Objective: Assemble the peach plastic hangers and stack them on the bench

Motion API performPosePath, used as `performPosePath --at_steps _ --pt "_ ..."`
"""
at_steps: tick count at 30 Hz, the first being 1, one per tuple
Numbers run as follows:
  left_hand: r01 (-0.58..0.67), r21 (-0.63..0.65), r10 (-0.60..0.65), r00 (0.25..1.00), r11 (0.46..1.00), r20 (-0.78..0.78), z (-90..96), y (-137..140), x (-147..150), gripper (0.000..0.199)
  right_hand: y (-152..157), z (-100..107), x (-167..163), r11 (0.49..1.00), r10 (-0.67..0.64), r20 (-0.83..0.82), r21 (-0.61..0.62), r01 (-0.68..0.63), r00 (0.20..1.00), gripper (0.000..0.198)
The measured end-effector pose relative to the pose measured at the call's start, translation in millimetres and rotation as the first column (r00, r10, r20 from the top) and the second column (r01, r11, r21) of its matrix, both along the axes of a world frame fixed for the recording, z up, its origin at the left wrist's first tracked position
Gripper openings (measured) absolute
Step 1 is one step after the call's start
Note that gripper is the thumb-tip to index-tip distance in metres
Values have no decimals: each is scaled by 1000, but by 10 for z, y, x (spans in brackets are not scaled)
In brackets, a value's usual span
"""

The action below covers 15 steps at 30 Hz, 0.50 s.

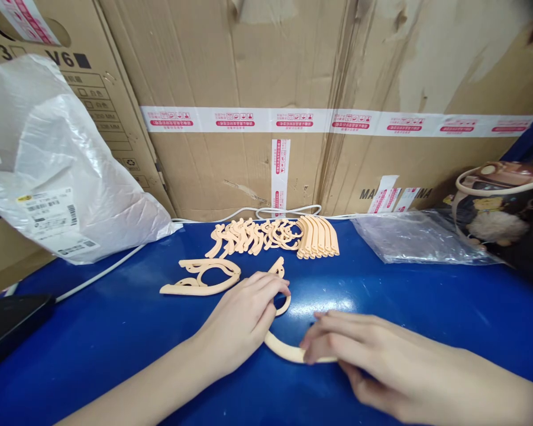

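My left hand [247, 309] is closed on a cream plastic folding hanger, pinching it near its joint. The hanger's curved hook [286, 306] shows beyond my fingertips, and a short piece [277, 267] sticks up behind them. My right hand [372, 349] is closed round the hanger's long curved arm [284, 350], its fingers wrapped over the right end. The joint between these parts lies hidden under my left hand. Left of it, a folded cream hanger [199, 289] rests flat on the blue table [195, 331].
Loose hanger parts lie behind my hands: short arms [237, 238], hooks [280, 235] and a row of long arms [318, 236]. A white parcel bag [66, 171], a dark phone-like device [15, 325], clear plastic bag [408, 236] and dark pouch [492, 207] surround them. Cardboard boxes [235, 171] wall the back.
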<state>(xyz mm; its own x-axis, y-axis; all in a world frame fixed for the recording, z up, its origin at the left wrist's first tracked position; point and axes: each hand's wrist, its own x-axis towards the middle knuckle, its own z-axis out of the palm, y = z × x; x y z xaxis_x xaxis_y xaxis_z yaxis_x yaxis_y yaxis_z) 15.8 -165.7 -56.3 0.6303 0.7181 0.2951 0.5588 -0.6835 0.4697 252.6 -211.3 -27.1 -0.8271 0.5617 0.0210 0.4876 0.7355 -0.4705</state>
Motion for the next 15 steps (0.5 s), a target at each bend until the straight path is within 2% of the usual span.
performPosePath --at_steps 4,6,8,12,15 --pt "69 -6 -69 996 998 -58 40 -6 -31 51 190 -107 86 978 -59 -4 201 59 998 49" --pt "118 -11 -118 991 993 -69 52 -12 -36 55 274 -142 104 968 -92 -20 233 94 996 51" --pt "149 -6 -149 987 989 -60 55 -18 -34 53 330 -161 103 963 -110 -38 243 116 993 50" --pt "129 9 -128 990 992 -61 56 -32 -30 38 357 -190 96 943 -139 -82 293 157 987 41" --pt "136 11 -134 987 991 -89 64 -34 -34 36 351 -222 115 933 -177 -103 299 200 979 40"
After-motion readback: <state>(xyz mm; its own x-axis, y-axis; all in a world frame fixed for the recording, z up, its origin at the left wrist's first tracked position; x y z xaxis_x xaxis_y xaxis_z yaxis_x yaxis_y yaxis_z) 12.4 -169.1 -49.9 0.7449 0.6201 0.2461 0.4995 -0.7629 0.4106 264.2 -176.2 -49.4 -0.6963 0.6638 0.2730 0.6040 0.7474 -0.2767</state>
